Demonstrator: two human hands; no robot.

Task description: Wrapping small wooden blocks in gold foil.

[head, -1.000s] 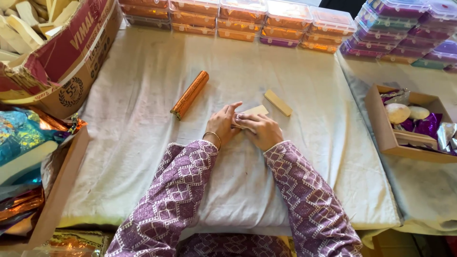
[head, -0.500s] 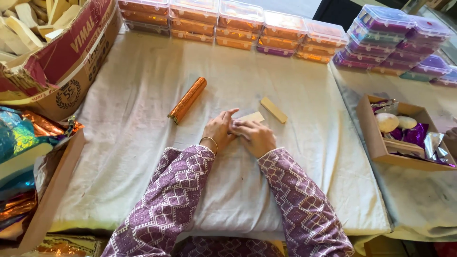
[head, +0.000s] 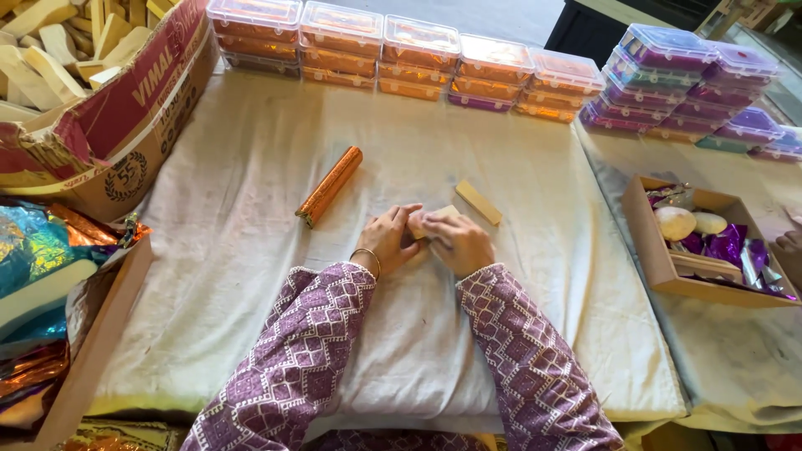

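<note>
A pale block point(head: 436, 219) is clasped on the cloth point(head: 251, 276) between the left hand point(head: 389, 240) and right hand point(head: 458, 242), fingers closed around it, seemingly; it is mostly hidden.

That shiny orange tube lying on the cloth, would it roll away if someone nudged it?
Probably a little: the orange foil-wrapped roll is round and lies free on the white cloth, apart from both hands. The soft, wrinkled cloth would likely stop it soon. Its straight shape suggests it is stiff, and the glossy foil may feel slippery.
</note>
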